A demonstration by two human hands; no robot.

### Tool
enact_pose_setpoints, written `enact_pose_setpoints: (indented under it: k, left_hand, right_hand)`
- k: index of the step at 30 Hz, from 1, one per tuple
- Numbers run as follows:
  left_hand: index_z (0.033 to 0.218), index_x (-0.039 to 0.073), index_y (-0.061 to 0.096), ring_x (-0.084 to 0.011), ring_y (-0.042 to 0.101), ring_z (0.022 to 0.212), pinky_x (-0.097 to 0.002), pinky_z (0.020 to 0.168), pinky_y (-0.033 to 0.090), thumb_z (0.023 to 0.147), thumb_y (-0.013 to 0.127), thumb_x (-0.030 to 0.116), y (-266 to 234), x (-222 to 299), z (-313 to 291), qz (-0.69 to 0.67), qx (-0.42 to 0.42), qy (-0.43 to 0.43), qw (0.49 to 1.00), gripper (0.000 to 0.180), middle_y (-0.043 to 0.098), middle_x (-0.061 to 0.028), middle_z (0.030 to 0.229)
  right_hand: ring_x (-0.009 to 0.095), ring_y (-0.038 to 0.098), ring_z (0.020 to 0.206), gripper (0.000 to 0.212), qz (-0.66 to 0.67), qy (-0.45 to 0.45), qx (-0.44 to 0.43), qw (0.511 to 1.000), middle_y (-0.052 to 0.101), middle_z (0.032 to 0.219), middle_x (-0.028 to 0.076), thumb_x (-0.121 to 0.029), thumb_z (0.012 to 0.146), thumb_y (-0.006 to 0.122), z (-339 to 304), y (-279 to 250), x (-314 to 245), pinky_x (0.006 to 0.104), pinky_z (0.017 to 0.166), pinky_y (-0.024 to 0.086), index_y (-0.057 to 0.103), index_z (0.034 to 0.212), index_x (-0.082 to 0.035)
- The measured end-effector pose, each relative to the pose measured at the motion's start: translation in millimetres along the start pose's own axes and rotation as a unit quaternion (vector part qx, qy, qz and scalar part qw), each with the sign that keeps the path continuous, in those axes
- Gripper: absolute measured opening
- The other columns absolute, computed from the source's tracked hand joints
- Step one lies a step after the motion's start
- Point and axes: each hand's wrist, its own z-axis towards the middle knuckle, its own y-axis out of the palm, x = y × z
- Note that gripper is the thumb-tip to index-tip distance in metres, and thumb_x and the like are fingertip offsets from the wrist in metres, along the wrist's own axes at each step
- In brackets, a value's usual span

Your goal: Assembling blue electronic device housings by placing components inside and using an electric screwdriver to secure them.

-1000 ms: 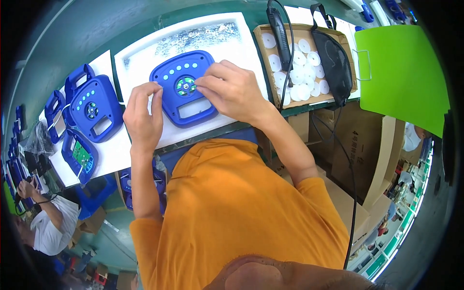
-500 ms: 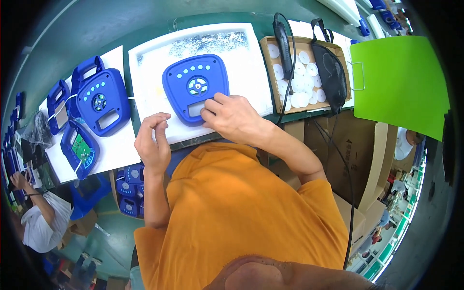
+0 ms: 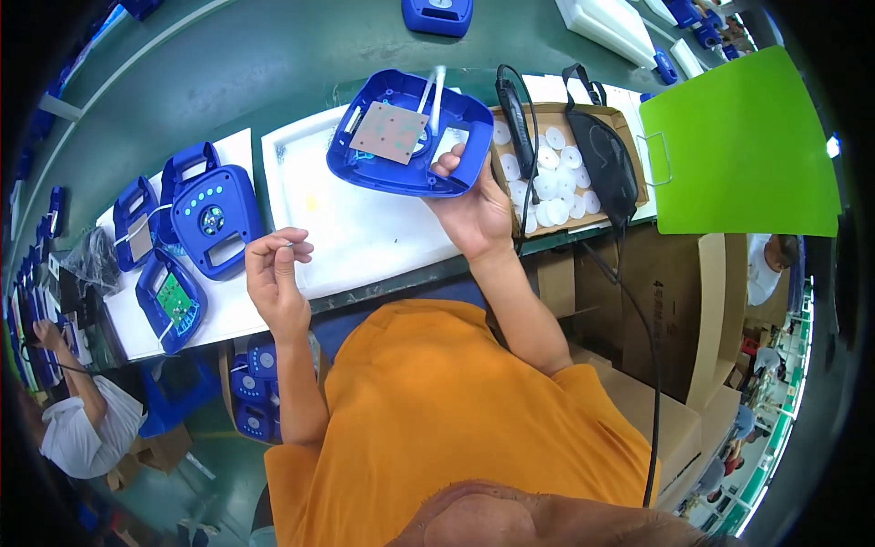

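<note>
housing (image 3: 401, 183) of smooth blue plastic holds a square board (image 3: 389, 132)

Housing (image 3: 421, 173) over tray (image 3: 355, 239), box (image 3: 558, 117) of discs (image 3: 547, 184) to right

Left hand (image 3: 276, 284) curled, right hand (image 3: 476, 217) gripping, forearms (image 3: 515, 296) apart

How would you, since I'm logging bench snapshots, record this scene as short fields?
Right hand: holds a blue housing, open side facing camera, brown board inside
Left hand: near the white tray; anything pinched is too small to tell
Right of tray: cardboard box with white discs, black pouch and black tool
Left of tray: blue housings, one holding a green circuit board
</note>
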Motion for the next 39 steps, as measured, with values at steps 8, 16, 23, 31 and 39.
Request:
enact_pose_setpoints:
  k: [8, 16, 23, 31, 39]
  left_hand:
    - [0.120, 0.002, 0.060, -0.0194, 0.074, 0.098, -0.0320, 0.087, 0.059, 0.119, 0.060, 0.009, 15.7, 1.7, 13.4, -0.012, -0.023, -0.010, 1.000, 0.007, 0.078, -0.0178, 0.121]
    - [0.120, 0.001, 0.060, -0.0202, 0.074, 0.098, -0.0320, 0.087, 0.060, 0.119, 0.058, 0.006, 2.7, 4.8, 10.2, 0.036, 0.003, 0.013, 0.999, 0.005, 0.077, -0.0198, 0.123]
    - [0.124, -0.001, 0.057, -0.0225, 0.075, 0.100, -0.0334, 0.088, 0.061, 0.119, 0.054, 0.002, -19.9, 22.2, 11.2, 0.118, 0.077, 0.102, 0.985, 0.006, 0.076, -0.0238, 0.125]
    - [0.123, -0.001, 0.058, -0.0251, 0.074, 0.109, -0.0368, 0.097, 0.064, 0.118, 0.055, -0.002, -2.8, 5.8, 2.1, 0.167, 0.041, 0.094, 0.981, 0.006, 0.075, -0.0226, 0.126]
    - [0.113, 0.000, 0.066, -0.0362, 0.079, 0.107, -0.0437, 0.098, 0.061, 0.110, 0.063, -0.009, 16.7, -4.2, 3.8, 0.324, -0.116, 0.094, 0.934, 0.010, 0.081, -0.0189, 0.115]
  right_hand:
    - [0.025, 0.064, 0.115, 0.038, 0.026, -0.004, 0.048, 0.999, 0.071, 0.116, 0.008, -0.043, 0.121, 0.055, 2.7, -20.8, -1.2, 0.0527, 0.124, 0.045, 0.066, 0.134, -0.009]
    - [0.027, 0.066, 0.115, 0.042, -0.133, -0.038, -0.022, 0.990, 0.072, 0.118, 0.009, -0.043, 0.119, 0.061, 6.1, -4.1, -14.4, 0.0520, 0.120, 0.048, 0.065, 0.140, -0.006]
    - [0.035, 0.069, 0.106, 0.034, -0.834, -0.172, -0.315, 0.420, 0.067, 0.104, 0.012, -0.032, 0.096, 0.084, -16.4, 71.9, -2.7, 0.0539, 0.120, 0.051, 0.071, 0.115, -0.006]
    - [0.029, 0.070, 0.106, 0.017, -0.900, -0.147, -0.347, 0.221, 0.068, 0.098, 0.009, -0.022, 0.093, 0.077, -25.6, 35.7, 30.3, 0.0515, 0.121, 0.051, 0.076, 0.098, -0.005]
    - [0.028, 0.073, 0.108, 0.017, -0.867, -0.177, -0.352, 0.304, 0.071, 0.101, 0.007, -0.017, 0.093, 0.076, -17.0, 28.2, 21.8, 0.0469, 0.114, 0.058, 0.074, 0.106, -0.007]
